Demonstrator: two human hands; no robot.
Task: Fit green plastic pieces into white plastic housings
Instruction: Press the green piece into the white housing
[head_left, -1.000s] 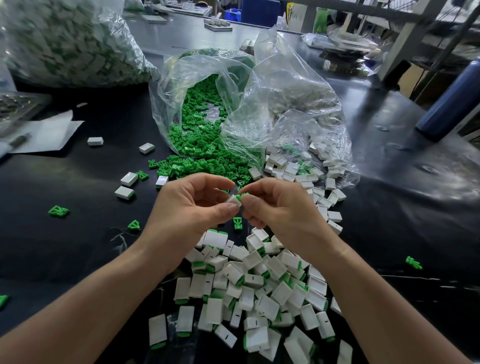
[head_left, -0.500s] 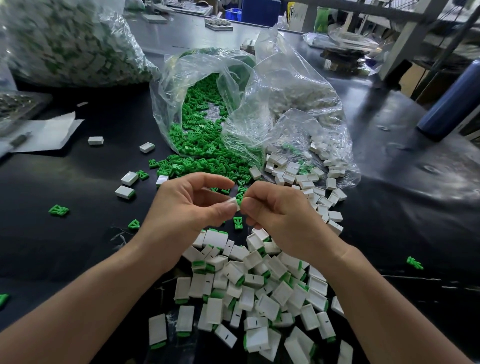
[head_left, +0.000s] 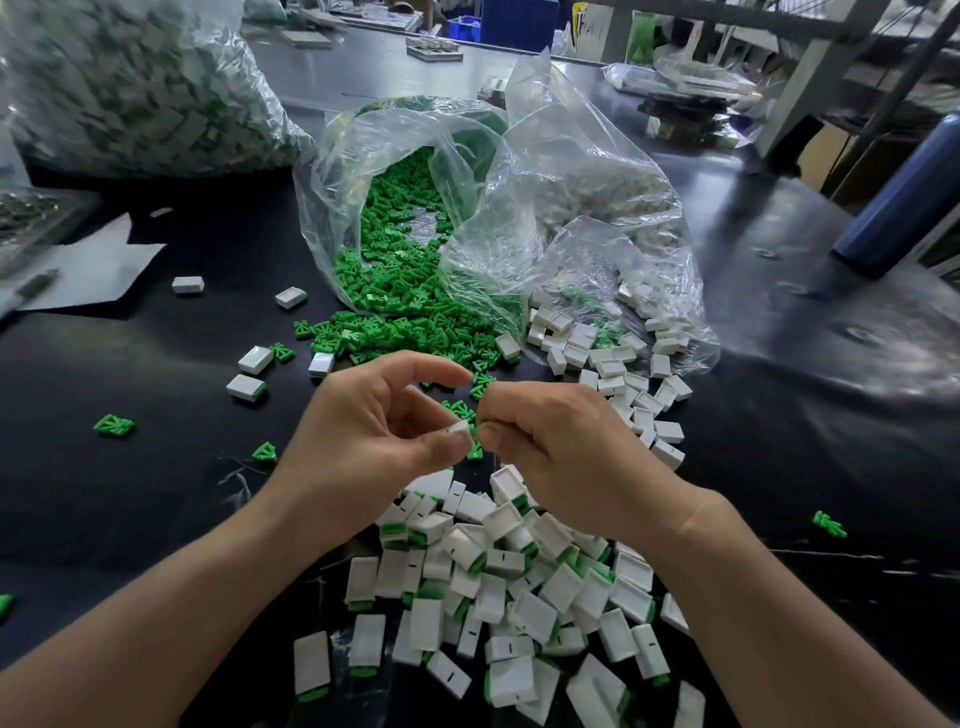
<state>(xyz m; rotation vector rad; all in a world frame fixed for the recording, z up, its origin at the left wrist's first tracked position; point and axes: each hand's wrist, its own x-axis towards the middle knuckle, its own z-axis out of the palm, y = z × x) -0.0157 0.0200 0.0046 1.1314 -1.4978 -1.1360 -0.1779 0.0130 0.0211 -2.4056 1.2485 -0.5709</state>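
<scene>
Left hand (head_left: 363, 431) fingers pinch a housing (head_left: 459, 429) above the surface (head_left: 130, 493). Right hand (head_left: 561, 457) fingers pinch a green piece (head_left: 471, 434), mostly hidden, at its mouth. Skewed entry could jam it; a loose pinch could drop it.

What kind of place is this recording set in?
Probably a factory assembly bench: bags spilling loose green pieces and white housings onto a black table, with a pile of fitted units up front.
</scene>
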